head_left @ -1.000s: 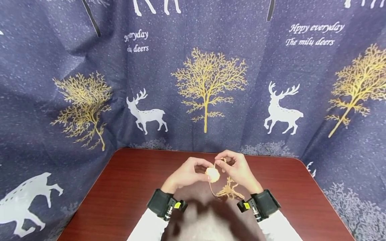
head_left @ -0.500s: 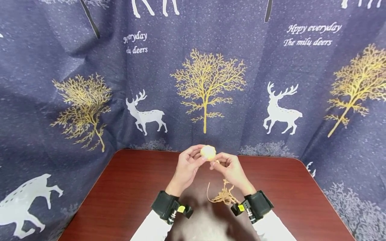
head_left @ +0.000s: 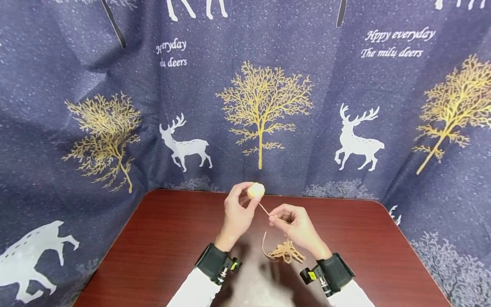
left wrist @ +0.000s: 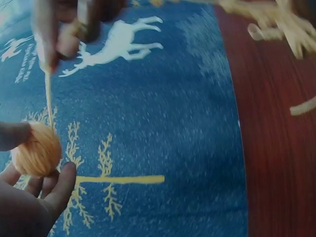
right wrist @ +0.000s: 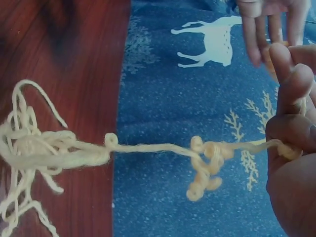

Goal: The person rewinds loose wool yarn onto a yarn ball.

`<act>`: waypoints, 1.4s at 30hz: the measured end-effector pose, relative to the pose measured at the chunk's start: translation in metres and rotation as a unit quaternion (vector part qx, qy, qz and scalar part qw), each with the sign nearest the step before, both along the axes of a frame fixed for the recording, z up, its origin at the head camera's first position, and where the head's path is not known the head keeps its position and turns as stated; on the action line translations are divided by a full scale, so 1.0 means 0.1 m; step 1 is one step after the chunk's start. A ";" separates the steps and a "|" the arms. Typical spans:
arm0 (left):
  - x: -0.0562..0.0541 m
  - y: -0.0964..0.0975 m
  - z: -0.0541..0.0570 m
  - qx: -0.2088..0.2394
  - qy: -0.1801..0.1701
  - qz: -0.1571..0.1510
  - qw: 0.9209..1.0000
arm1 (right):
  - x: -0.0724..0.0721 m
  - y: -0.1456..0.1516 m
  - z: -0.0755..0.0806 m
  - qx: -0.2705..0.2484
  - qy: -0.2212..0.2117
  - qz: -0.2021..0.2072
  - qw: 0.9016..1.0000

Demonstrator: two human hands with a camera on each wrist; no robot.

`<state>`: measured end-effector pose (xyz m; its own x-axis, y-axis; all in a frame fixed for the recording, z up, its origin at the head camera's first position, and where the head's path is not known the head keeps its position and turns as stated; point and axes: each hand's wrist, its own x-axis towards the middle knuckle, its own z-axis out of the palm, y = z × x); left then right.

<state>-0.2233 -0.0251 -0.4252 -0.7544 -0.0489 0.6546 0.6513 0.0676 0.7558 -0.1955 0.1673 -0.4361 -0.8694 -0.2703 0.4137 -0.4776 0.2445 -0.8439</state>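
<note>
Yarn ball (head_left: pixel 256 190) in left hand (head_left: pixel 236 215), tangle (head_left: pixel 285 251) on table (head_left: pixel 165 243), patterned curtain (head_left: pixel 230 51) behind

We read "Hppy everyday" and "The milu deers" on the cloth (head_left: pixel 199 89), partly legible again farther left.

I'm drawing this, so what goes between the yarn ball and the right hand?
One straight strand of yarn runs from the yarn ball to the right hand, in the left wrist and head views.
</note>
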 end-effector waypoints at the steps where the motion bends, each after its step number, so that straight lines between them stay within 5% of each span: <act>1: 0.00 -0.01 -0.01 -0.026 0.010 0.013 1.000 | 0.01 0.01 0.01 0.000 0.005 -0.001 1.000; 4: 0.00 -0.04 -0.02 -0.108 0.018 0.026 0.994 | 0.03 0.05 0.05 -0.002 0.027 -0.003 1.000; 7: 0.02 -0.09 -0.01 -0.183 -0.014 -0.010 0.983 | 0.02 0.10 0.10 -0.017 0.048 -0.001 0.999; 14: 0.04 -0.21 0.02 -0.273 -0.094 -0.176 0.941 | -0.04 0.17 0.26 -0.084 0.073 0.005 0.994; 20: 0.02 -0.25 0.05 -0.240 -0.111 -0.328 0.907 | -0.13 0.17 0.33 -0.094 0.061 -0.020 0.993; 25: 0.05 -0.22 0.10 -0.160 -0.099 -0.359 0.914 | -0.24 0.10 0.27 -0.082 0.038 -0.043 0.995; 29: 0.06 -0.18 0.12 -0.064 -0.093 -0.341 0.933 | -0.30 0.03 0.19 -0.065 0.025 -0.053 0.996; 35: 0.03 -0.11 0.09 0.055 -0.069 -0.301 0.949 | -0.34 -0.04 0.06 -0.065 0.012 -0.053 0.996; 42: 0.04 -0.06 0.11 0.157 -0.115 -0.277 0.941 | -0.29 -0.13 0.04 -0.076 -0.001 -0.050 0.996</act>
